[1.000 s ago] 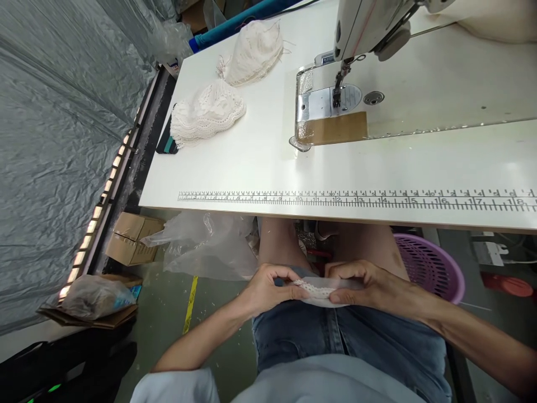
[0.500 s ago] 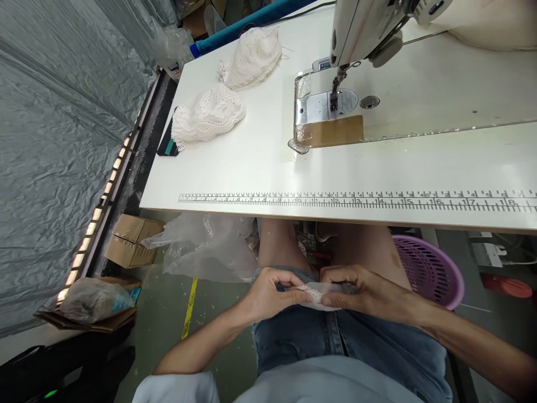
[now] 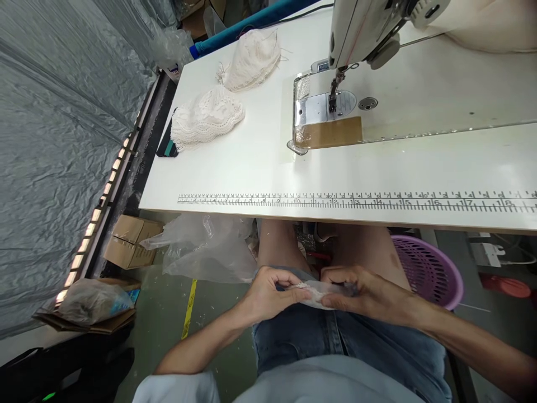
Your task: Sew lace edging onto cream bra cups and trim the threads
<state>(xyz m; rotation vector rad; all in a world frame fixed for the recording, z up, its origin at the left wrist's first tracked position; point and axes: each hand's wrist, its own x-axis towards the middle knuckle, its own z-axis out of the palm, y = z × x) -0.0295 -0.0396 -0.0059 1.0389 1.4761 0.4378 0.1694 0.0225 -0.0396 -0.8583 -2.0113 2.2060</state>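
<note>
Over my lap, a small piece of white lace fabric (image 3: 315,295) with a sheer part is stretched between both hands. My left hand (image 3: 274,292) pinches its left end between thumb and fingers. Gripping the right end, my right hand (image 3: 356,288) has its thumb on top and its fingers curled behind. The fingers hide part of the fabric. On the table beyond lie a lace-edged white cup piece (image 3: 207,118) and a second cream cup piece (image 3: 254,59) with loose threads.
A sewing machine (image 3: 361,33) stands on the white table (image 3: 235,173), whose front edge carries a printed ruler (image 3: 335,201). A purple basket (image 3: 428,268) is under the table at right. Clear plastic (image 3: 205,246) and a cardboard box (image 3: 132,240) sit at lower left.
Both hands stay almost in place. The lace fabric between them has turned slightly, and the view has shifted a little.
</note>
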